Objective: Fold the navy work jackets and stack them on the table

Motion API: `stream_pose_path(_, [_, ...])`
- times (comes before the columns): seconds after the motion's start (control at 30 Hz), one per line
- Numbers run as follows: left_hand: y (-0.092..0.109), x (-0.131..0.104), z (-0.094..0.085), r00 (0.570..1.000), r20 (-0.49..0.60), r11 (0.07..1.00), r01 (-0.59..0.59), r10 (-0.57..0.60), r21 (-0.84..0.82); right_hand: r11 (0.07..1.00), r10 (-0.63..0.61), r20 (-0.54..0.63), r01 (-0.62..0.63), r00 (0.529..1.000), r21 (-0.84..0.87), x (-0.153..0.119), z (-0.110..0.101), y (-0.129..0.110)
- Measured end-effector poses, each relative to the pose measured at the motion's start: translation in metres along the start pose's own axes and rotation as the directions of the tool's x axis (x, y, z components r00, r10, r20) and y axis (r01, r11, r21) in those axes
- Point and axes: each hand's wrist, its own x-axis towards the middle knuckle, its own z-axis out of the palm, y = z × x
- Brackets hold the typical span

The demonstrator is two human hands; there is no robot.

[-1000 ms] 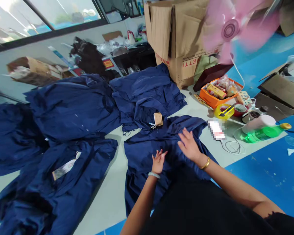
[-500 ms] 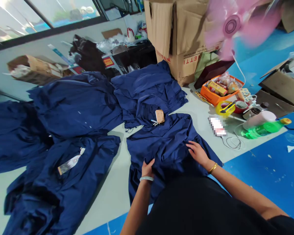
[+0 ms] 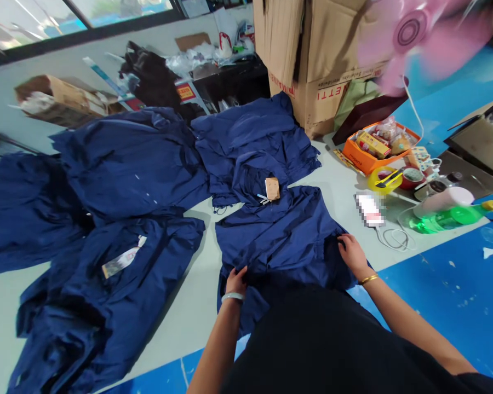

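Navy-blue cloth garment (image 3: 279, 235) lay spread flat on pale grey floor (image 3: 189, 323), directly before the person. Left hand (image 3: 235, 280), at seven o'clock of the garment, had its fingers closed on the near hem; right hand (image 3: 351, 253), at four o'clock, gripped the edge. Small brown card tag (image 3: 272, 188) lay at twelve o'clock.

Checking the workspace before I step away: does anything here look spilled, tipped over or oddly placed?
A green bottle lies on its side at the mat's right edge, beside a coiled white cable. Nothing looks spilled. Both hands grip the navy garment, which lies flat.
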Motion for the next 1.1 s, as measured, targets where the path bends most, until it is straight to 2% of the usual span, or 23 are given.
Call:
stream_pose_path(0.1, [-0.006,0.004,0.006,0.999,-0.008,0.997,0.035,-0.036,-0.062,0.990,-0.122,0.024,0.123,0.992,-0.074,0.022,-0.012,-0.018])
stream_pose_path(0.23, [-0.002,0.007,0.012,0.999,-0.032,0.998,-0.021,0.019,-0.065,0.940,-0.279,0.175,0.306,0.944,-0.152,0.049,-0.014,-0.034])
stream_pose_path(0.37, [0.004,0.015,0.015,0.985,-0.118,0.990,-0.114,0.124,0.088,0.940,-0.182,0.295,0.254,0.938,-0.227,0.055,-0.012,-0.029])
stream_pose_path(0.47, [0.008,0.019,0.014,0.967,-0.189,0.975,-0.135,0.168,0.178,0.949,-0.151,0.277,0.218,0.949,-0.229,0.058,-0.018,-0.028])
stream_pose_path(0.53, [0.012,0.015,0.017,0.942,-0.249,0.957,-0.164,0.223,0.238,0.946,-0.199,0.205,0.242,0.958,-0.215,0.066,-0.022,-0.038])
stream_pose_path(0.57, [0.015,0.011,0.020,0.922,-0.251,0.927,-0.213,0.295,0.308,0.942,-0.234,0.168,0.266,0.958,-0.204,0.072,-0.023,-0.046])
stream_pose_path(0.6, [0.018,0.006,0.024,0.892,-0.213,0.864,-0.288,0.399,0.412,0.938,-0.269,0.138,0.292,0.953,-0.188,0.080,-0.023,-0.056])
stream_pose_path(0.63, [0.021,0.001,0.030,0.849,-0.125,0.754,-0.378,0.514,0.538,0.932,-0.301,0.120,0.318,0.946,-0.171,0.088,-0.022,-0.066])
stream_pose_path(0.67, [0.023,-0.005,0.037,0.794,0.007,0.595,-0.462,0.609,0.657,0.927,-0.327,0.113,0.341,0.938,-0.155,0.096,-0.019,-0.075])
stream_pose_path(0.7, [0.024,-0.010,0.045,0.738,0.158,0.410,-0.524,0.656,0.746,0.922,-0.345,0.118,0.360,0.931,-0.142,0.104,-0.014,-0.083])
stream_pose_path(0.73, [0.024,-0.015,0.053,0.699,0.292,0.237,-0.555,0.653,0.797,0.919,-0.353,0.137,0.371,0.926,-0.137,0.110,-0.009,-0.090])
stream_pose_path(0.77, [0.023,-0.017,0.060,0.685,0.385,0.109,-0.561,0.619,0.821,0.918,-0.347,0.171,0.371,0.922,-0.142,0.115,-0.003,-0.094])
stream_pose_path(0.83, [0.015,-0.018,0.070,0.707,0.492,-0.055,-0.544,0.508,0.837,0.919,-0.298,0.285,0.355,0.911,-0.171,0.118,0.011,-0.094])
stream_pose_path(0.9, [0.003,-0.015,0.073,0.749,0.541,-0.129,-0.537,0.383,0.834,0.918,-0.241,0.409,0.343,0.880,-0.198,0.115,0.022,-0.089])
stream_pose_path(0.97, [-0.008,-0.009,0.069,0.773,0.563,-0.152,-0.543,0.294,0.826,0.919,-0.203,0.466,0.331,0.861,-0.213,0.112,0.026,-0.087])
stream_pose_path(1.03, [-0.014,-0.005,0.063,0.777,0.574,-0.155,-0.553,0.258,0.819,0.926,-0.180,0.427,0.299,0.886,-0.229,0.114,0.024,-0.094])
stream_pose_path(1.1, [-0.015,-0.002,0.057,0.764,0.594,-0.151,-0.575,0.253,0.804,0.931,-0.216,0.339,0.298,0.916,-0.211,0.126,0.018,-0.113])
